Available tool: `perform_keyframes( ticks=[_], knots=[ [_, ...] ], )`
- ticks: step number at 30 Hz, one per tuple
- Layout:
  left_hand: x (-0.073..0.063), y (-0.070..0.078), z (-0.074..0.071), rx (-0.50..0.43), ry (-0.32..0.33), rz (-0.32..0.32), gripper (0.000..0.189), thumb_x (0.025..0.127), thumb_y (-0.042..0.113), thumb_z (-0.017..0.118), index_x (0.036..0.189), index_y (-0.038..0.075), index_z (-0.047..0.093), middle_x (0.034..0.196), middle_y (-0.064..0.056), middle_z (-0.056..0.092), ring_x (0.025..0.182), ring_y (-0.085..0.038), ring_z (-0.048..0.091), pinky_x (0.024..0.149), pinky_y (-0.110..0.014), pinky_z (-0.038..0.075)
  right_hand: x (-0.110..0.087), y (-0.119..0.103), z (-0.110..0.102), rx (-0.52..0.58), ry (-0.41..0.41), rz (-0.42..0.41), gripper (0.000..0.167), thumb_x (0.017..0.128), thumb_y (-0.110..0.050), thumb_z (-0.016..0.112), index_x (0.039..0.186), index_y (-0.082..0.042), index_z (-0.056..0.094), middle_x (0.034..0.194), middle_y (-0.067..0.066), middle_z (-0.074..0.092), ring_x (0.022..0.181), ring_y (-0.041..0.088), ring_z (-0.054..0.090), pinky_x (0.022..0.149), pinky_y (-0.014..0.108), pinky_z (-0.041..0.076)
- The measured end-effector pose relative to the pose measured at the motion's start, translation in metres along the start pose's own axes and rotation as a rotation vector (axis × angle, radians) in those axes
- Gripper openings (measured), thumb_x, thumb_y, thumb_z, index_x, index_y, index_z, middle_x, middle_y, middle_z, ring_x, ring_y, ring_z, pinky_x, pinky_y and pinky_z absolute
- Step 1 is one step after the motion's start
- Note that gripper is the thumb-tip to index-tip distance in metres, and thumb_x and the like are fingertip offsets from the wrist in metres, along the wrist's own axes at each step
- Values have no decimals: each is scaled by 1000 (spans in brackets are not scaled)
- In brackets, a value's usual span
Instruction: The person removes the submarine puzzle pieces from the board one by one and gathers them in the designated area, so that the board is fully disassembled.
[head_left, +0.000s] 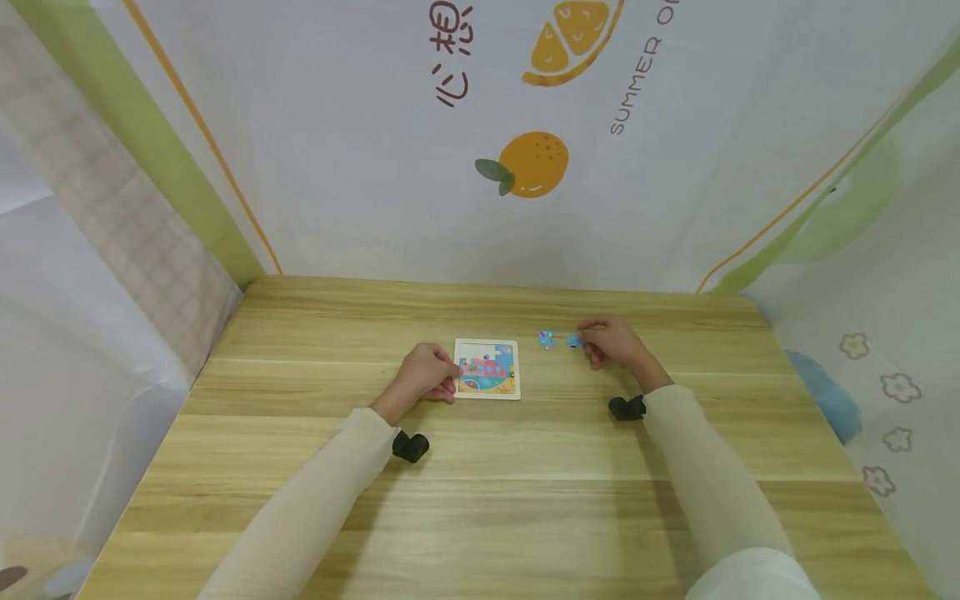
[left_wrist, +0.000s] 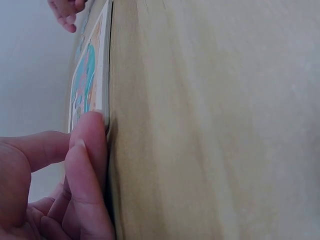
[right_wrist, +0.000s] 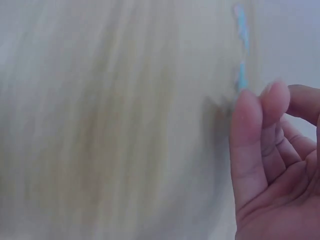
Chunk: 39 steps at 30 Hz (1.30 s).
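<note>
A square jigsaw puzzle board [head_left: 487, 397] with a white border lies on the table, its colourful sea picture partly filled and a pale gap along the upper left. My left hand [head_left: 429, 372] holds the board's left edge between thumb and fingers; the left wrist view shows the fingertips [left_wrist: 89, 130] at its corner. To the right of the board, my right hand [head_left: 613, 340] pinches a small blue puzzle piece [head_left: 573, 341] by its right side. Thumb and forefinger hide part of that piece [right_wrist: 242, 75] in the right wrist view. Another blue-and-pink puzzle piece [head_left: 547, 339] lies between it and the board.
The wooden table [head_left: 510, 500] reaches back to a white printed curtain [head_left: 360, 167]. More curtain hangs at the left and right sides. A black wrist camera [head_left: 410, 447] sits by the left cuff, and another black camera [head_left: 627, 408] by the right.
</note>
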<state>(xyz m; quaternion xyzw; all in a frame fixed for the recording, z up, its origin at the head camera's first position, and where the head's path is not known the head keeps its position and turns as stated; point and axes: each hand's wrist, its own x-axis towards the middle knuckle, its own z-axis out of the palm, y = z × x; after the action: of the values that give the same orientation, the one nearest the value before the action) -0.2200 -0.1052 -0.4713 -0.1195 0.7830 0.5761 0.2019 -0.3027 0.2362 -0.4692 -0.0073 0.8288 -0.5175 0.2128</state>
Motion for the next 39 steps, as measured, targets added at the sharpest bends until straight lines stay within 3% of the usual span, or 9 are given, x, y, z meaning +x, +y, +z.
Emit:
perform_keyframes(
  ticks=[8, 14, 22, 28, 39],
  knots=[
    [-1, 0, -1, -8, -1, 3, 11, 88, 5, 67, 93, 0, 58, 58, -10, 63, 44, -15, 62, 43, -22, 53, 3, -26, 22, -96, -26, -52, 37, 99, -20, 55, 130, 0, 56, 65, 5, 59, 51, 13, 58, 53, 30, 56],
    [-2, 0, -3, -1, 17, -5, 12, 88, 6, 67, 93, 1, 57, 59, -10, 62, 44, -16, 62, 42, -23, 53, 5, -38, 44, -89, -89, -68, 37, 99, -21, 57, 131, -2, 57, 67, 8, 61, 50, 14, 58, 53, 33, 58],
    [-1, 0, -1, -11, 10, -8, 12, 87, 5, 68, 93, 1, 57, 58, -9, 61, 43, -15, 60, 42, -23, 53, 4, -43, 71, -85, -149, -65, 33, 96, -21, 62, 126, -7, 62, 65, 10, 62, 47, 15, 58, 51, 33, 57],
    [-2, 1, 0, -27, 5, -6, 13, 87, 4, 68, 93, 0, 57, 57, -9, 62, 43, -15, 60, 43, -24, 54, 4, -45, 89, -127, -167, -106, 29, 95, -20, 63, 122, -9, 66, 63, 9, 61, 47, 15, 58, 50, 33, 57],
    [0, 0, 0, -17, -3, -1, 12, 88, 5, 67, 94, 0, 57, 57, -9, 62, 43, -15, 61, 43, -23, 54, 7, -40, 99, -242, -155, -137, 25, 95, -18, 63, 119, -11, 69, 60, 7, 59, 45, 15, 57, 49, 32, 57]
  ],
)
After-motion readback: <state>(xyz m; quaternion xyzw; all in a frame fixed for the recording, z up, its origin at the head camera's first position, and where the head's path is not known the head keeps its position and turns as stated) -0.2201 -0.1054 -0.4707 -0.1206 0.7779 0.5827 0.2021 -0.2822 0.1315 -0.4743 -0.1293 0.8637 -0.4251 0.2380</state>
